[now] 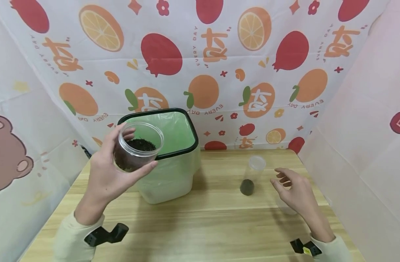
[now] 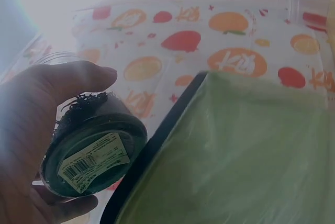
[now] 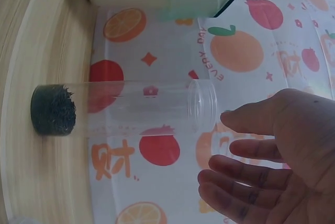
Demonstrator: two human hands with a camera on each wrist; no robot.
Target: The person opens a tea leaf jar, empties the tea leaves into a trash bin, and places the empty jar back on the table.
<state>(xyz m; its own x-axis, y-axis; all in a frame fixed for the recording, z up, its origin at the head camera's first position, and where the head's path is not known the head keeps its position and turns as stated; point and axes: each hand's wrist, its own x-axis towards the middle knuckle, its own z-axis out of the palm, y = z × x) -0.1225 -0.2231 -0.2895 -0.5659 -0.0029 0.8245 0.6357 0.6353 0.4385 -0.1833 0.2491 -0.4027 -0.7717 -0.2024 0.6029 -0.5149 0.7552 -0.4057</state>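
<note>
In the head view my left hand (image 1: 103,171) grips a wide clear plastic jar (image 1: 131,160) with dark, dry shreds (image 1: 142,144) inside. The jar has no lid on and is held up in front of the bin's left rim. Its base with a barcode label (image 2: 94,162) faces the left wrist camera. On the right, my right hand (image 1: 298,191) is in the air with loosely bent fingers and nothing in it. Beside that hand a tall clear cylindrical jar (image 1: 253,171) stands upright on the table, dark shreds (image 3: 52,110) at its bottom.
A pale bin (image 1: 167,187) with a black rim and a green liner bag (image 1: 177,127) stands at the back left of the wooden table (image 1: 206,233). Under my right hand lies a clear round lid (image 1: 286,208). A fruit-print cloth (image 1: 226,91) hangs behind the table.
</note>
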